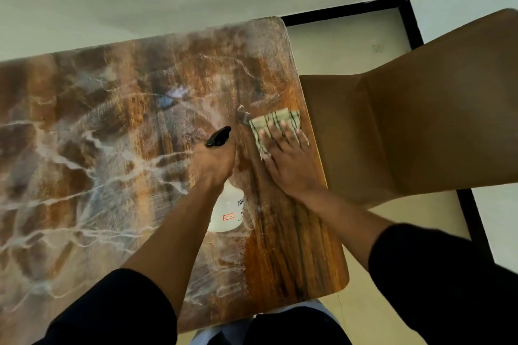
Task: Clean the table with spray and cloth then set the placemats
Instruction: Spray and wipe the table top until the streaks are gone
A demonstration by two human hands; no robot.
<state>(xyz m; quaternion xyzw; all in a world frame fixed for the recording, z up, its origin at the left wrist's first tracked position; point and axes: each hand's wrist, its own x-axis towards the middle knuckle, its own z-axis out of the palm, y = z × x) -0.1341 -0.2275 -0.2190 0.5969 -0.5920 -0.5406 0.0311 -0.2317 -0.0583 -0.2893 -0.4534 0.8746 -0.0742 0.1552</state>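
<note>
Table [112, 148]: wood-grain top, streaked with wet smears across the left and middle; the strip near the right edge looks drier. Brown chair [406, 120] just beside that edge.

Spray bottle [228, 213]: clear plastic, white label, black trigger head. My left hand [214, 161] is wrapped round its neck. I judge it light, rigid, maybe slick if wet; the neck is the sure hold.

Cloth [276, 120]: pale, dark stripes, folded, lying near the right edge. My right hand [286, 159] presses it flat, fingers straight. Soft, limp; 1 flat palm should drive it best.

No placemats in view.
</note>
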